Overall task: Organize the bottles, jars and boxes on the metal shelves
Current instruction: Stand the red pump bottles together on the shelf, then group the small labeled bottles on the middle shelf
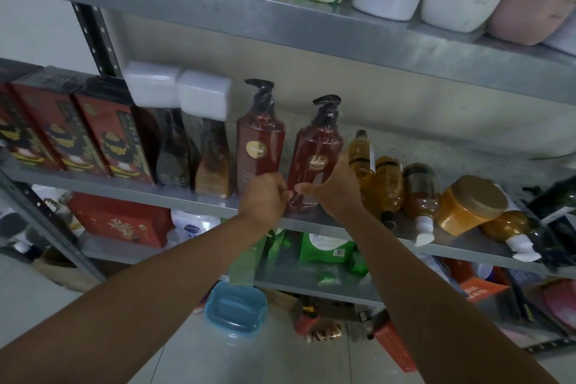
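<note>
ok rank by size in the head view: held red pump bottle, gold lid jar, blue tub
1. red pump bottle
2. gold-lidded jar and blue tub: look about alike, at different distances from the camera, so unranked.

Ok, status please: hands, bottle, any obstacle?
Left hand and right hand hold rightmost red pump bottle on middle shelf. Amber bottles crowd its right.

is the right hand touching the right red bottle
Touching. The head view shows the right hand with its fingers curled round the right red bottle on its right side and the thumb across its lower front.
</note>
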